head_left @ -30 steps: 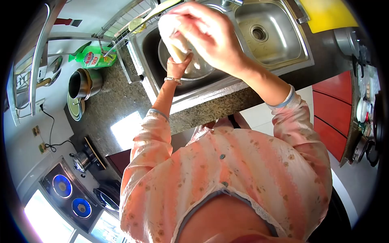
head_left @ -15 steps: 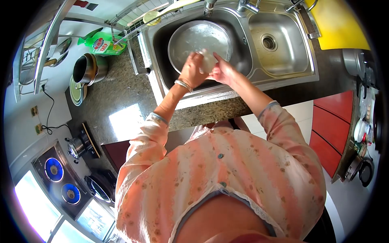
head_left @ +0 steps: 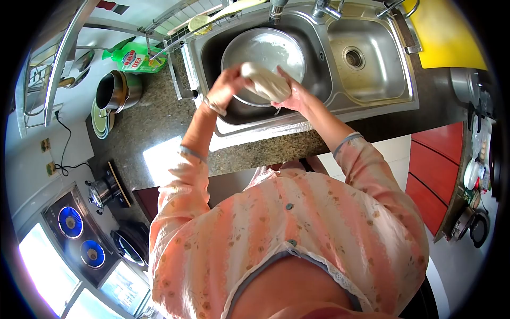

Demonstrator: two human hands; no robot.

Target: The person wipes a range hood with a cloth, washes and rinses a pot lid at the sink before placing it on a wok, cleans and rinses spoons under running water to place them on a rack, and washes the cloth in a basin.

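Note:
A pale, bunched-up cloth (head_left: 265, 82) stretches between my two hands above the left sink bowl. My left hand (head_left: 227, 87), with a bracelet at the wrist, grips its left end, fingers curled round it. The right end rests in my right hand (head_left: 293, 97), whose thumb points up along the cloth's edge while the other fingers lie beneath it. Behind and below the cloth, a round metal basin (head_left: 260, 45) with some water stands in the left sink bowl (head_left: 317, 80); my hands partly hide its near rim.
At the right is a second sink bowl (head_left: 366, 69) with a drain. A faucet (head_left: 276, 10) stands behind the basin. A green detergent bottle (head_left: 139, 58) and a metal pot (head_left: 109, 91) stand on the left counter. A yellow board (head_left: 446, 32) lies at the upper right.
My left hand has moved left, away from the right one. The cloth, a small blurred bundle before, is now spread longer between my hands.

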